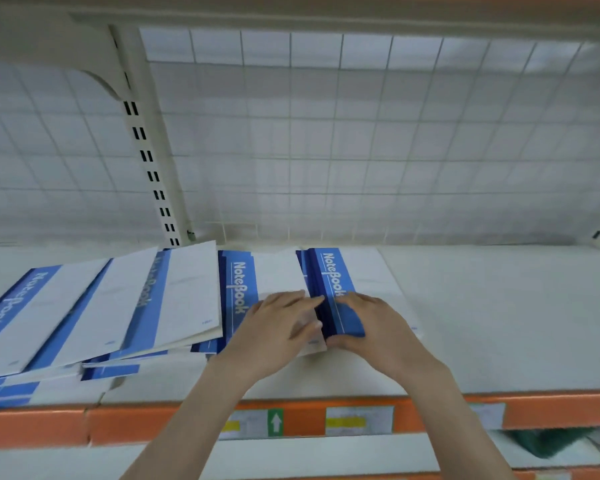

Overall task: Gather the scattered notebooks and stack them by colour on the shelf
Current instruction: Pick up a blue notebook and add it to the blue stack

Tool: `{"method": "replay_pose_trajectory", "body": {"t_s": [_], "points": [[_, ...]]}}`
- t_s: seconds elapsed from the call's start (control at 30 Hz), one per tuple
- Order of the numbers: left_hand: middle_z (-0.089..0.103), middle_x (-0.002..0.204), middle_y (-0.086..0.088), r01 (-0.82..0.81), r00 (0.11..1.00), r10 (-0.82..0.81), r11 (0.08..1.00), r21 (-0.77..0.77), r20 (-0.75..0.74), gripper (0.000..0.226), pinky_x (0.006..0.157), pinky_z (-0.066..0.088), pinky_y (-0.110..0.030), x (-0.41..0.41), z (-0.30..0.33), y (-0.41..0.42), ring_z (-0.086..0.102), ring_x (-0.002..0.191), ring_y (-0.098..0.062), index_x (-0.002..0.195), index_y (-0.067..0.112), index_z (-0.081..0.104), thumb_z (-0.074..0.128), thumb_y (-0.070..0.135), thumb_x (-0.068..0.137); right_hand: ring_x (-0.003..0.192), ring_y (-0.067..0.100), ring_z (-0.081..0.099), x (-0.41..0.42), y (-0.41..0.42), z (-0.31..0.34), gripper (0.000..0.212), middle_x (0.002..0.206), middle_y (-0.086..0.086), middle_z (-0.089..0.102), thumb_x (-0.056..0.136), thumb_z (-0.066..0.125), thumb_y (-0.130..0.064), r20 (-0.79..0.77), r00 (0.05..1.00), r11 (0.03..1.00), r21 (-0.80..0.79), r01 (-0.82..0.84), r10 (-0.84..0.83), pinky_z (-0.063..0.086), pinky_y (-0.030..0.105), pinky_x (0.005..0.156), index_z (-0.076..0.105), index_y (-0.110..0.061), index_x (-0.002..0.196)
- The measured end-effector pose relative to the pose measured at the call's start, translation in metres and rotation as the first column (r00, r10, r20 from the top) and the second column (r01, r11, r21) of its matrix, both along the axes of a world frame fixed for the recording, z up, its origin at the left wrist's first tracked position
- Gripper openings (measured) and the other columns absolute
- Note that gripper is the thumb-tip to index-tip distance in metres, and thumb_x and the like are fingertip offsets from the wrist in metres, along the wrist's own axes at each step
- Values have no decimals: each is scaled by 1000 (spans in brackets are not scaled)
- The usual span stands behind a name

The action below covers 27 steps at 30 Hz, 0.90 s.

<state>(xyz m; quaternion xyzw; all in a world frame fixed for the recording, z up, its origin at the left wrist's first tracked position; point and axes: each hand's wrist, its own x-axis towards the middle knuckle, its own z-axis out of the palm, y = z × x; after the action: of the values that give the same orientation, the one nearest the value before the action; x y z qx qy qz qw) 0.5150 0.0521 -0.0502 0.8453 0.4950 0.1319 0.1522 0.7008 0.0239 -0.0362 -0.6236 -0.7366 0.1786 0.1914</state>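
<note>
A cream metal shelf (499,323) with an orange front edge runs across the view, backed by a white wire grid panel (361,133) and a slotted cream upright post (149,157). Blue-and-white paper notebooks marked "NoteBook" lie along the shelf. A loose fanned heap of notebooks (101,313) sprawls at the left, overlapping at slanting angles, its lower left cut off by the frame edge. Beside it a middle notebook stack (257,282) lies flat, and just right of that a neater right notebook stack (347,271).

The left hand (278,327) lies with fingers extended on the middle stack's white cover, fingertips at the dark spine of the right stack. The right hand (371,323) curls round the right stack's near corner, thumb against its front edge; the fingers underneath are hidden. Blurred paper price labels (359,420) sit in the orange edge strip, unreadable.
</note>
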Motion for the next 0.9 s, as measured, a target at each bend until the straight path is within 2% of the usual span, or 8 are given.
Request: {"method": "replay_pose_trajectory", "body": {"t_s": [0.17, 0.33, 0.4, 0.5, 0.67, 0.73, 0.83, 0.9], "points": [[37, 148, 14, -48, 999, 47, 993, 105, 14, 37, 115, 19, -30, -10, -7, 6, 27, 138, -4, 133, 41, 48, 34, 44, 99, 128, 16, 43, 3, 4, 5, 63, 141, -2, 48, 87, 62, -47, 40, 999, 998, -55, 3, -1, 32, 22, 96, 40, -22, 141], [48, 129, 15, -97, 995, 92, 990, 105, 48, 30, 105, 26, -29, -7, -2, 10, 39, 123, -8, 119, 34, 57, 37, 42, 99, 125, 15, 46, 0, 2, 7, 63, 138, -3, 50, 88, 57, -52, 101, 995, 999, -54, 5, 0, 36, 23, 96, 40, -22, 141], [42, 132, 12, -105, 994, 104, 991, 80, 16, 32, 107, 24, -34, -1, -4, 11, 35, 126, -12, 126, 35, 52, 41, 42, 96, 118, 15, 50, -5, 3, 8, 57, 130, -4, 53, 87, 54, -56, 123, 992, 999, -37, 37, -33, 42, 26, 92, 47, -23, 132], [39, 136, 9, -132, 991, 131, 989, 64, 13, 37, 109, 21, -33, 5, -9, 14, 33, 129, -15, 131, 32, 49, 45, 38, 95, 98, 21, 57, -19, 11, 9, 44, 107, -1, 53, 89, 48, -57, 231, 959, 986, 14, 167, -166, 42, 29, 71, 51, -19, 111], [41, 134, 10, -188, 980, 184, 981, 48, 70, 36, 108, 22, -30, 10, -12, 18, 34, 126, -14, 129, 34, 51, 47, 35, 93, 71, 24, 44, -37, 26, 13, 22, 80, 0, 40, 88, 52, -33, 267, 922, 959, 46, 279, -280, 29, 27, 55, 39, -16, 89], [42, 133, 9, -194, 979, 190, 979, 66, 70, 38, 106, 25, -29, 10, -14, 19, 36, 125, -14, 131, 33, 51, 47, 35, 93, 68, 26, 45, -39, 29, 14, 11, 70, -1, 37, 89, 46, -22, 284, 913, 956, 102, 276, -294, 23, 26, 48, 40, -15, 95], [43, 132, 8, -215, 975, 208, 973, 90, 80, 38, 104, 26, -29, 13, -15, 19, 37, 124, -15, 131, 31, 52, 46, 35, 94, 72, 28, 53, -32, 36, 11, 47, 74, 3, 47, 94, 39, -11, 308, 907, 956, 153, 250, -286, 32, 28, 55, 30, -16, 140], [44, 132, 7, -237, 968, 227, 968, 85, 105, 37, 105, 25, -29, 16, -15, 20, 37, 124, -16, 130, 30, 54, 44, 35, 95, 66, 25, 48, -23, 38, 12, 55, 72, 2, 44, 95, 40, -8, 269, 919, 953, 166, 252, -290, 34, 29, 57, 23, -18, 146]]}}
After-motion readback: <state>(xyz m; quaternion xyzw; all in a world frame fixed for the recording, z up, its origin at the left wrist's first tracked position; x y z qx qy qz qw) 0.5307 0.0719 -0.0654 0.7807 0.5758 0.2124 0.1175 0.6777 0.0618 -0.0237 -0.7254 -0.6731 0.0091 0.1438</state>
